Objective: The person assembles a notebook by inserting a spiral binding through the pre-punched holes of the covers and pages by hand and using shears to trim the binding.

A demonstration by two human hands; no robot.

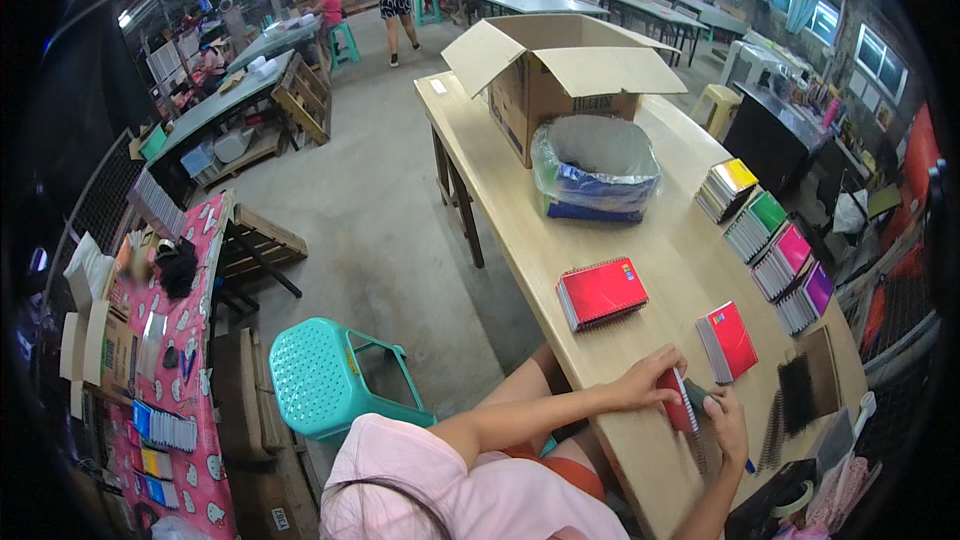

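At the near part of the wooden table (520, 200), my left hand (646, 381) grips a small red spiral notebook (674, 404) held on edge, its wire coil toward the right. My right hand (731, 424) is closed around a dark grey tool (702, 396) pressed close to the coil; its exact kind is hidden by the fingers. A stack of red notebooks (604, 293) lies just beyond my left hand. Beyond my right hand is a smaller red notebook pile (728, 342). Loose black wire coils (795, 395) lie to the right of it.
Stacks of yellow (727, 189), green (757, 226), pink (782, 261) and purple (805, 297) notebooks line the right edge. Farther back stand a plastic-lined bin (597, 175) and an open cardboard box (510, 100). A teal stool (320, 370) is at left. People stand and sit in the background.
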